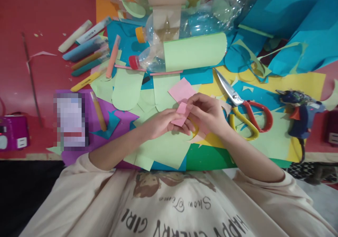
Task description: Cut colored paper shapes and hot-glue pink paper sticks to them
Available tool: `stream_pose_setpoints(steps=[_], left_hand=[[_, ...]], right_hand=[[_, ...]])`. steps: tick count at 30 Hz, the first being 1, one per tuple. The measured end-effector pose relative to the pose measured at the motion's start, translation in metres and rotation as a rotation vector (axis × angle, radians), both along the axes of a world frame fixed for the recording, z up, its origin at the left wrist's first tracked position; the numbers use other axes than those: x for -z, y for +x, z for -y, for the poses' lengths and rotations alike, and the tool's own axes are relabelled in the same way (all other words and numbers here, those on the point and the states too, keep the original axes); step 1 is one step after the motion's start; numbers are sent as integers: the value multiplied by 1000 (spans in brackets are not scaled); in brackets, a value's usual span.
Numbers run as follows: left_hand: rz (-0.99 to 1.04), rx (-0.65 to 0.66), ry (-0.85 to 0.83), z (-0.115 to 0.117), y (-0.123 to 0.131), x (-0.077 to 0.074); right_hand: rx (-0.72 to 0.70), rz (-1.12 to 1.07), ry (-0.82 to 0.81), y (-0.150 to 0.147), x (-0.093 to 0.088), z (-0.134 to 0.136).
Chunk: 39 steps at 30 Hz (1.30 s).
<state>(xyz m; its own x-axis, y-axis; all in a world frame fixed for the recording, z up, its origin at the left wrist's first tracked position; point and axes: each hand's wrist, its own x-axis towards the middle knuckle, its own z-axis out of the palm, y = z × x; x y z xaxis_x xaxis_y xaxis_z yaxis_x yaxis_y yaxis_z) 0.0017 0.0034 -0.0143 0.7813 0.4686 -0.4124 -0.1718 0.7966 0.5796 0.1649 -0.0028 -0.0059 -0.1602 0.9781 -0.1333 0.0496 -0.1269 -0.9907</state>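
Between my two hands is a small piece of pink paper (182,112), held above the scattered sheets. My left hand (169,122) has its thumb over the paper and its fingers underneath. The fingertips of my right hand (207,110) pinch the paper's right edge. Just beyond them lies a larger pink paper piece (181,90), partly behind my right hand. Scissors (240,107) with one red and one yellow handle rest to the right of my right hand. Under my hands spread pale green paper sheets (163,149).
Plastic bottles lie at the back, one wrapped in green paper (195,52). Several markers (84,50) are at the left, near a blurred phone (71,121). A blue glue gun (302,114) lies at the right. Blue paper (282,8) covers the back right.
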Motion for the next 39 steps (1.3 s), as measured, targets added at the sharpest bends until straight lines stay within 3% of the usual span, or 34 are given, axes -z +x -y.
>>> stream_pose_setpoints(steps=[3,7,13,20,26,30,35,39], left_hand=[[45,36,-58,-1,0,1],[0,-7,-1,2,2,5],[-42,-24,65,5,2,5],[-123,124,155,1,-4,0],[-154,134,149,-1,-3,-2],[-149,160,148,-1,-4,-5],[-122,107,111,-1,-3,-4],[-114,-35,87,-1,-3,-3]], right_hand=[[-83,-54,-57,1,0,1],[-175,-229,-192,0,0,4],[-84,51,-25,2,1,1],[-210,188,-82,7,-12,-5],[-263,244,3,9,-7,-4],[-176,449,126,17,-10,-7],[-68,579,206,39,-33,-2],[86,1127,255,73,-47,19]])
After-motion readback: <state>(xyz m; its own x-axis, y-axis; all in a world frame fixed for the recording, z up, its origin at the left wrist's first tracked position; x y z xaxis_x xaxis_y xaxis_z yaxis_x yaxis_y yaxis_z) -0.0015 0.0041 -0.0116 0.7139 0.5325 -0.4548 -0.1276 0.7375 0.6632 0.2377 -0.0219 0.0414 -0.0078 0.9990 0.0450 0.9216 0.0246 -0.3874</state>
